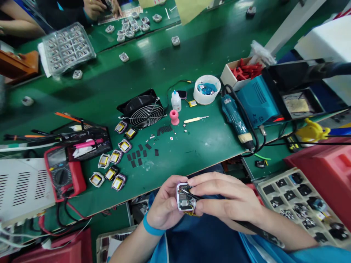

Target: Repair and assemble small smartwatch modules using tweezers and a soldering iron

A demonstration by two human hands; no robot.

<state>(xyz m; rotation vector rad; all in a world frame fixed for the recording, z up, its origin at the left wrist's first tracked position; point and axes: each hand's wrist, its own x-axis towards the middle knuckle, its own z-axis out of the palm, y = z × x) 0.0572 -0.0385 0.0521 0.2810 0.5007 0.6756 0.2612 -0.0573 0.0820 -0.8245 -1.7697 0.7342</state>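
My left hand [166, 204], a blue band on its wrist, grips a small open watch case [184, 207] with a pale purple rim. A green circuit board shows inside it, and a yellow piece sticks out at its lower edge. Black tweezers [257, 231] are pinched in my right hand [230, 195]; their tips reach over the board near its upper left. The fingers of my right hand also lie against the case's right side. Whether the tips grasp anything is too small to tell. Several similar open watch cases [116, 156] with yellow batteries lie on the bench at left.
A fan with a wire guard [146, 115], a white bottle [176, 101], a pink spool-shaped piece [174, 117] and black pads [137, 153] occupy the green bench. A multimeter [61, 175] stands left, an electric screwdriver [233, 117] right. Across the bench, another person's hands [94, 8] work.
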